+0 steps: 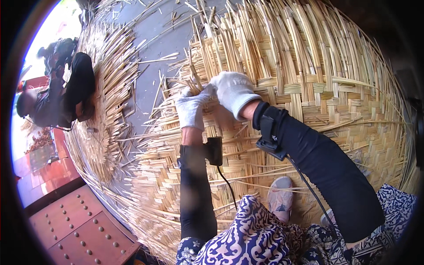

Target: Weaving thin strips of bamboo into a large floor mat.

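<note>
At far left, a red panel with rows of round studs (84, 229) lies at the bottom, and above it a person in dark clothing (48, 106) is bent down beside a second, ragged-edged straw mat (106, 101). A strip of grey floor (154, 57), scattered with loose bits, separates that from the woven mat (309, 97), which spreads beneath both hands and on to the right rim. The left hand (191, 108), in a white glove, has its fingers curled in around a few reed strips (194, 74) at the mat's frayed left edge; the strips poke up past the fingertips. Touching it on the right, the white-gloved right hand (233, 90) bends downward over the weave, its fingertips hidden, so I cannot tell what they grip or how wide they are. Below the hands, a pale shoe (280, 198) rests near a blue-and-white patterned garment (251, 234); long upright reeds (282, 39) fill the upper right.
</note>
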Available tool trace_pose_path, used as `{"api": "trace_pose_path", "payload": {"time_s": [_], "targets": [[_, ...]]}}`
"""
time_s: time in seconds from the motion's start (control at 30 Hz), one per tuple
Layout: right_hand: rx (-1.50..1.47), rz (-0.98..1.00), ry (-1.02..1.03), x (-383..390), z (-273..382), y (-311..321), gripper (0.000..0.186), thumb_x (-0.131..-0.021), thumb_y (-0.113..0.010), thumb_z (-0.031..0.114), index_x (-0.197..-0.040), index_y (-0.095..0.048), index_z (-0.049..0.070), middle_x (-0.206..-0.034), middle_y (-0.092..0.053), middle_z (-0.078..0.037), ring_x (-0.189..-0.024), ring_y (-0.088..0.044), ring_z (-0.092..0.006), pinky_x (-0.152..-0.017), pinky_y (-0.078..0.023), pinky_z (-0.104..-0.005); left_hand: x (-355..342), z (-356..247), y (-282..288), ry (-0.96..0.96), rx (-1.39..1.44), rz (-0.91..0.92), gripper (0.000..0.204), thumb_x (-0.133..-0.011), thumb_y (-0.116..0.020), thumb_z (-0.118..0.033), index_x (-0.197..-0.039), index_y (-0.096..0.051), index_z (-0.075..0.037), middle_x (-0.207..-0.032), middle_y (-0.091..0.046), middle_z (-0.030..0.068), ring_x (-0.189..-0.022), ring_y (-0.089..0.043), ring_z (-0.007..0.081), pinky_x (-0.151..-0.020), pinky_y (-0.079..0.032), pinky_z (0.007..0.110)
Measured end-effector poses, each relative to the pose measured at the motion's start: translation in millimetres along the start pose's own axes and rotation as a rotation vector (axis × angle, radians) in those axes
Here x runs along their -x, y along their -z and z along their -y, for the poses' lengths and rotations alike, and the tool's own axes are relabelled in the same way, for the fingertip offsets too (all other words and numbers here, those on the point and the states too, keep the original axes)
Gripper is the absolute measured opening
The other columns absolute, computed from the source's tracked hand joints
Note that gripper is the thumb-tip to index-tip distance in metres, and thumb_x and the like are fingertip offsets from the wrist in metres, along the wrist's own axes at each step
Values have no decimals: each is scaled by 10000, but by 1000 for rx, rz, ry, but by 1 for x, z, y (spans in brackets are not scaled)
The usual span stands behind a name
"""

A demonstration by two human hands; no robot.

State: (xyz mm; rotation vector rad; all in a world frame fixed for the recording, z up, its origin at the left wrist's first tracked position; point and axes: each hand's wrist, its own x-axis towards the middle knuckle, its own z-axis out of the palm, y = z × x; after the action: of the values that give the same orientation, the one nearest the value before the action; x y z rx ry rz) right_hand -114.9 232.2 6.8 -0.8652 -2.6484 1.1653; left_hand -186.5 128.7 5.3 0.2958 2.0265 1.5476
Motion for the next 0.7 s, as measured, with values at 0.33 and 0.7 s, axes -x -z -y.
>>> {"api": "trace_pose_path", "payload": {"time_s": [0.33, 0.7], "targets": [[145, -517, 333, 44, -65, 22, 286, -796, -516, 117, -1080, -538, 93, -938, -609, -67, -805, -577, -197, -698, -475, -310, -4, 15, -2, -54, 323, -438, 238, -718, -623, 38, -953, -609, 5, -875, -619, 78, -728, -575, 126, -633, -486, 211], [477, -295, 414, 73, -98, 32, 388, -719, -583, 200, -1086, -543, 82, -1109, -540, -65, -1054, -476, -204, -899, -336, -364, -11, 33, -10, -198, -14, -527, 165, -652, -663, 52, -807, -646, -1, -707, -634, 78, -580, -584, 132, -517, -479, 193]]}}
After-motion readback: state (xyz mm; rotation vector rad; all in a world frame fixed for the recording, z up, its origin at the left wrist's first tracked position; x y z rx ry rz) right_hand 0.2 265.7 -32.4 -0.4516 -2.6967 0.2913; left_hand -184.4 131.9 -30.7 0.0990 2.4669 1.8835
